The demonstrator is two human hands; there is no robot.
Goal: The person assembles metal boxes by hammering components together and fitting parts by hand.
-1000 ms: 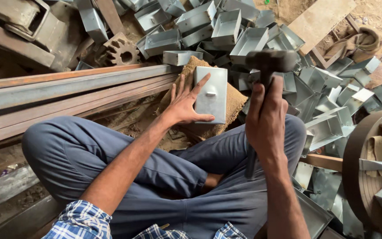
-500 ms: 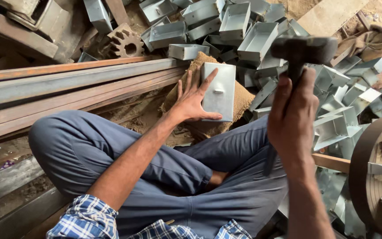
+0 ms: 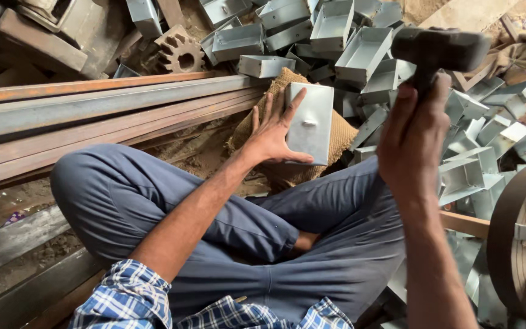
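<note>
— What's the left hand (image 3: pixel 273 135) on?

— A flat rectangular box of grey galvanised sheet metal (image 3: pixel 309 122), lying bottom-up. Its face is smooth and dull silver, with a small raised tab near the middle and folded edges. The hand is spread, fingers along the box's left edge and the thumb against its lower edge, pressing it down.

— Where does the box lie?

— On a block wrapped in brown burlap sacking (image 3: pixel 341 135), near that block's right edge, just beyond the person's crossed legs in blue-grey trousers (image 3: pixel 226 219).

— And the right hand (image 3: pixel 414 139)?

— Closed in a fist around the handle of a dark steel-headed hammer (image 3: pixel 439 49), raised above the box. The handle itself is mostly hidden; probably wood.

— Around them?

— A heap of open grey sheet-metal trays (image 3: pixel 360 52) behind, long rusty steel bars (image 3: pixel 92 116) at left, and a rusty toothed gear (image 3: pixel 179 52).
</note>
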